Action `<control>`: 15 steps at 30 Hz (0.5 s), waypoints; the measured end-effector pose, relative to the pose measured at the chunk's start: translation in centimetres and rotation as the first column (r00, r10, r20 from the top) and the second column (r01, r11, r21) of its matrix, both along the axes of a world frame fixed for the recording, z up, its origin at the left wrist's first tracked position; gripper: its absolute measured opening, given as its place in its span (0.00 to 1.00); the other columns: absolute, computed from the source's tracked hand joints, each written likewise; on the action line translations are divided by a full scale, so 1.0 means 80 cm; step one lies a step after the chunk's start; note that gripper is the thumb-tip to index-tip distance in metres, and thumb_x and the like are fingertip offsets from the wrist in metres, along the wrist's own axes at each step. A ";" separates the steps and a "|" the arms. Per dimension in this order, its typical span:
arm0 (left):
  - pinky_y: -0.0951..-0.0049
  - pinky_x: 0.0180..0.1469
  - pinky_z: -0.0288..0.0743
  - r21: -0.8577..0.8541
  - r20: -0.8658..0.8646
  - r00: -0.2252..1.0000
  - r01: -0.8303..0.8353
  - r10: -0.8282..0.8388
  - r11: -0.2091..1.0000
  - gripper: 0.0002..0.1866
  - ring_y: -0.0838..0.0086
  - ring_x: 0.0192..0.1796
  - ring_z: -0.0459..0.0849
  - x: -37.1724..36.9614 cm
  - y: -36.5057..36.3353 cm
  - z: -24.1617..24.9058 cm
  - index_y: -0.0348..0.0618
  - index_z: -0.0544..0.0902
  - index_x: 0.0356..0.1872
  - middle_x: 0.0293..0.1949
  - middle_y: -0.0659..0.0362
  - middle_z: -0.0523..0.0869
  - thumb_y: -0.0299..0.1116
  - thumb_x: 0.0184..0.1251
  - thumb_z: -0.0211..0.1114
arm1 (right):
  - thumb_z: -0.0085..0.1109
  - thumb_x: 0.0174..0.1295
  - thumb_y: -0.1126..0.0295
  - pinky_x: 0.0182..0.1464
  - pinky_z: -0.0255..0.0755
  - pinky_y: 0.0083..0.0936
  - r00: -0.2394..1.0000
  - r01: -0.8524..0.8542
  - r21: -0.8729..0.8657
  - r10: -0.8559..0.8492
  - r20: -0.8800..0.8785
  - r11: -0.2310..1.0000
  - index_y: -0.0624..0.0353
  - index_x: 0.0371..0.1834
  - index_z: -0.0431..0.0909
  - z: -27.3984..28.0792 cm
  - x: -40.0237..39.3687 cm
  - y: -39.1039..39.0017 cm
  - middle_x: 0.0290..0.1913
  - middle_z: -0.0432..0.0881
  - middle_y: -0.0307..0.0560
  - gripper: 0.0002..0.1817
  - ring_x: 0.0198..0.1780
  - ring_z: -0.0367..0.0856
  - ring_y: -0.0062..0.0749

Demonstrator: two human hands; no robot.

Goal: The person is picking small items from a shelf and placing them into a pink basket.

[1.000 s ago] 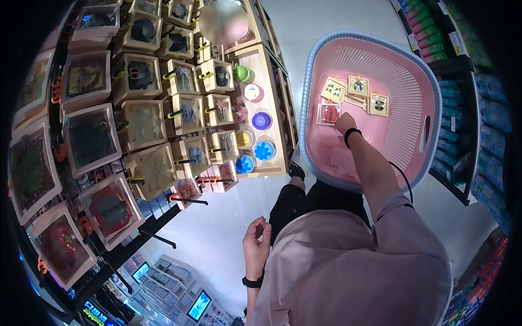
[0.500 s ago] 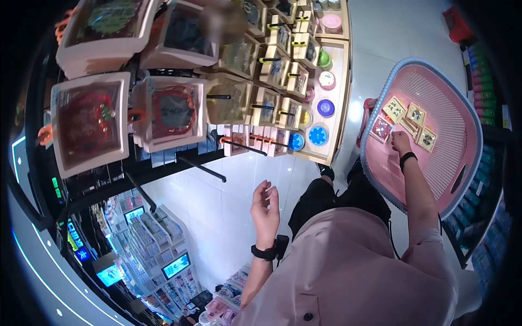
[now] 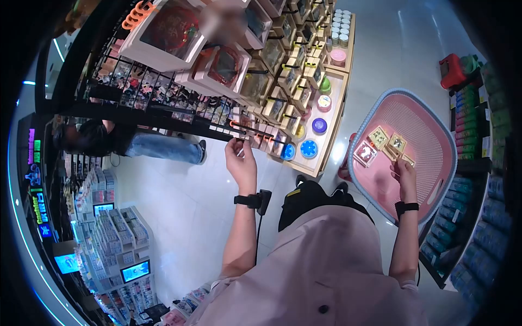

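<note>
My left hand (image 3: 241, 165) is raised to the lower end of the display rack, thumb and fingers apart. Its fingertips are right at the small pink-framed boxes (image 3: 246, 120) and their orange-ended hook. Over the pink basket (image 3: 382, 187) with its blue rim, my right hand (image 3: 404, 176) hangs with loosely bent, parted fingers. Just past those fingers lies a small wooden-framed box (image 3: 408, 158), partly hidden by the hand. Beside it in the basket are two pale framed boxes (image 3: 378, 136) and a red-and-white one (image 3: 365, 154).
Rows of framed boxes (image 3: 261, 89) hang on the rack, above a wooden tray (image 3: 330, 142) holding coloured round tubs. A person in jeans (image 3: 166, 148) stands at left. Shelves of bottles (image 3: 443, 228) flank the basket on the right; a red basket (image 3: 452, 71) sits farther off.
My left hand has risen toward the rack's lower boxes. My right hand has drawn back from the red-and-white box, its fist loosening. The view has shifted, bringing a person into sight at left.
</note>
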State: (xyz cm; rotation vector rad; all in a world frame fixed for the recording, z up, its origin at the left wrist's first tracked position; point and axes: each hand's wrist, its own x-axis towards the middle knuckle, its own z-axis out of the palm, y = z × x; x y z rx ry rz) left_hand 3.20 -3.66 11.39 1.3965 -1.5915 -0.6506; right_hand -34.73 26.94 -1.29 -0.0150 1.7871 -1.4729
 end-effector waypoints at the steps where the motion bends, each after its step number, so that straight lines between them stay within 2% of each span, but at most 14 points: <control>1: 0.69 0.50 0.82 0.015 0.016 1.000 0.001 -0.002 1.000 0.18 0.70 0.47 0.85 -0.002 -0.003 0.002 0.30 0.76 0.56 0.48 0.50 0.84 0.29 0.72 0.67 | 0.56 0.76 0.55 0.44 0.77 0.21 0.999 0.032 -0.016 -0.032 -0.002 0.999 0.56 0.45 0.81 0.010 0.005 0.005 0.43 0.86 0.38 0.15 0.42 0.84 0.21; 6: 0.66 0.46 0.80 -0.178 0.144 0.987 -0.050 0.076 0.983 0.20 0.64 0.42 0.85 -0.011 -0.018 0.006 0.29 0.77 0.53 0.43 0.49 0.85 0.33 0.68 0.70 | 0.57 0.76 0.56 0.44 0.76 0.19 0.993 0.092 -0.099 -0.098 -0.064 0.991 0.56 0.46 0.82 0.045 0.014 0.021 0.42 0.86 0.38 0.15 0.42 0.84 0.21; 9: 0.66 0.46 0.80 -0.145 0.156 0.985 -0.045 0.068 0.988 0.21 0.65 0.42 0.86 -0.010 -0.024 0.007 0.28 0.77 0.54 0.44 0.49 0.85 0.33 0.67 0.70 | 0.57 0.76 0.56 0.45 0.76 0.19 0.991 0.104 -0.119 -0.114 -0.074 0.987 0.56 0.46 0.82 0.066 0.025 0.022 0.42 0.86 0.38 0.15 0.43 0.84 0.21; 13: 0.65 0.41 0.80 -0.060 0.231 0.972 -0.021 0.034 0.998 0.23 0.65 0.35 0.87 -0.013 -0.023 0.020 0.26 0.77 0.56 0.37 0.50 0.87 0.33 0.68 0.70 | 0.57 0.75 0.56 0.46 0.77 0.20 0.993 0.080 -0.162 -0.092 -0.072 0.984 0.58 0.47 0.82 0.076 0.042 0.018 0.44 0.86 0.40 0.15 0.44 0.85 0.22; 15: 0.65 0.38 0.79 -0.065 0.295 0.954 -0.025 0.043 0.998 0.22 0.64 0.32 0.87 -0.014 -0.026 0.028 0.28 0.79 0.54 0.33 0.51 0.87 0.35 0.67 0.70 | 0.58 0.75 0.56 0.46 0.77 0.21 0.997 0.050 -0.151 -0.059 -0.058 0.987 0.58 0.49 0.82 0.073 0.047 0.012 0.44 0.86 0.40 0.16 0.45 0.85 0.23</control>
